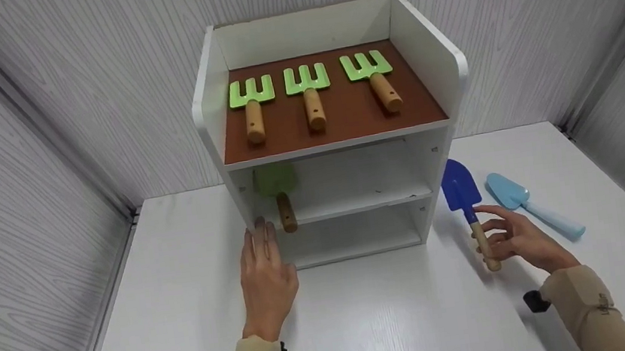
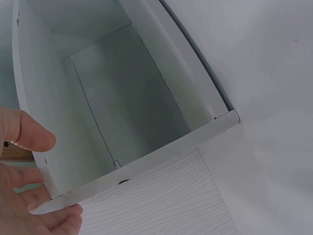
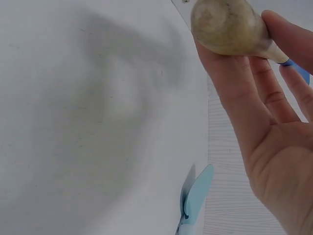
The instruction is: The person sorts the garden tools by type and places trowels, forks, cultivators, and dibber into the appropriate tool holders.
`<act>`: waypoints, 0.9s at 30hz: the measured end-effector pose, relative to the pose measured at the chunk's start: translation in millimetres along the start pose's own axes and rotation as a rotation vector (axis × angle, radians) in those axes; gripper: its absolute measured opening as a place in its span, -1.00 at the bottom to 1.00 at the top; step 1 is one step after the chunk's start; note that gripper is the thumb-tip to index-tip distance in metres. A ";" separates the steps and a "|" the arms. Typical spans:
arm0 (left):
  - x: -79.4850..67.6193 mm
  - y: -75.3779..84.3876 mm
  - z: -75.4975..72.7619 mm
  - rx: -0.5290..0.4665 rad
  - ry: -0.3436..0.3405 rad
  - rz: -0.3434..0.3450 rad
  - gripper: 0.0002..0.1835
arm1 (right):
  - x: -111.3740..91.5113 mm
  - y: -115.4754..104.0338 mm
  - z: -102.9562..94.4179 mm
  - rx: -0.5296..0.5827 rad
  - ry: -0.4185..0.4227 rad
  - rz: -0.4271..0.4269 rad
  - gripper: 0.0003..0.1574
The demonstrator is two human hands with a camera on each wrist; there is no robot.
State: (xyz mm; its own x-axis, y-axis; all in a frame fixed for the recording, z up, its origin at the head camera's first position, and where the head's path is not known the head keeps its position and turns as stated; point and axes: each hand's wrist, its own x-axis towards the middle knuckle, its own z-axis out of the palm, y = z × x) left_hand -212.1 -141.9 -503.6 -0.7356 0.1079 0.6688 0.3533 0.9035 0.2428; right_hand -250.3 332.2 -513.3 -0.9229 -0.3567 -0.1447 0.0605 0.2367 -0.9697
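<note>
My right hand (image 1: 517, 239) grips the wooden handle of a blue garden trowel (image 1: 460, 186), lifted off the tabletop beside the shelf unit, blade pointing away. In the right wrist view the handle's rounded end (image 3: 227, 27) sits between thumb and fingers. At the front left edge of the white shelf unit (image 1: 321, 146), my left hand (image 1: 266, 284) touches the side panel with fingers extended. Just above those fingers, a green trowel (image 1: 286, 203) with a wooden handle lies on the middle shelf, its handle jutting over the shelf's front edge.
Three green hand forks (image 1: 312, 103) lie in a row on the brown top of the unit. A light blue trowel (image 1: 534, 206) rests on the white table (image 1: 367, 319) to the right of my right hand. Wood-grain panels (image 1: 39, 115) enclose the table at back and sides.
</note>
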 end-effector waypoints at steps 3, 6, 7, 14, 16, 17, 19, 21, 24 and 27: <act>0.1 -0.4 0.5 -0.004 0.007 0.006 -0.26 | -0.2 0.7 0.3 0.003 -0.004 -0.026 0.07; 0.4 -0.8 1.0 -0.009 0.015 0.011 -0.27 | 0.2 1.2 2.1 0.017 0.021 -0.051 0.06; 0.3 -0.9 1.1 -0.010 0.017 0.012 -0.27 | 0.6 1.1 2.9 0.029 0.032 -0.061 0.06; -0.2 -1.0 0.9 -0.001 0.002 0.009 -0.28 | 1.8 -0.1 6.6 0.074 0.113 -0.123 -0.02; -0.4 -1.1 1.0 0.001 -0.002 0.007 -0.28 | 1.2 -0.9 7.2 0.076 0.128 -0.125 -0.02; -0.5 -1.3 1.3 0.002 -0.002 0.007 -0.28 | 0.9 -1.1 7.3 0.071 0.132 -0.125 -0.03; -0.5 -1.2 1.4 0.002 0.002 0.008 -0.28 | 0.6 -1.4 7.4 0.053 0.134 -0.128 -0.05; -0.4 -1.1 1.4 0.002 0.007 0.009 -0.27 | 0.4 -2.2 7.8 0.037 0.141 -0.133 -0.09; -0.1 -1.0 1.3 0.001 0.012 0.010 -0.26 | 0.9 -3.4 8.2 0.015 0.147 -0.151 -0.15; 0.0 -0.8 1.1 0.004 0.012 0.009 -0.26 | 1.6 -5.6 9.6 0.003 0.148 -0.160 -0.20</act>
State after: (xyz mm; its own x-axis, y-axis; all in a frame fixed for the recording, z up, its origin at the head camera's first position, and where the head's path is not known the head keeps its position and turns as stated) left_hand -213.0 -142.3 -504.5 -0.7251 0.1111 0.6796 0.3579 0.9039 0.2342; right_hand -248.4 321.7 -510.0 -0.9667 -0.2525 0.0411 -0.0899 0.1848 -0.9787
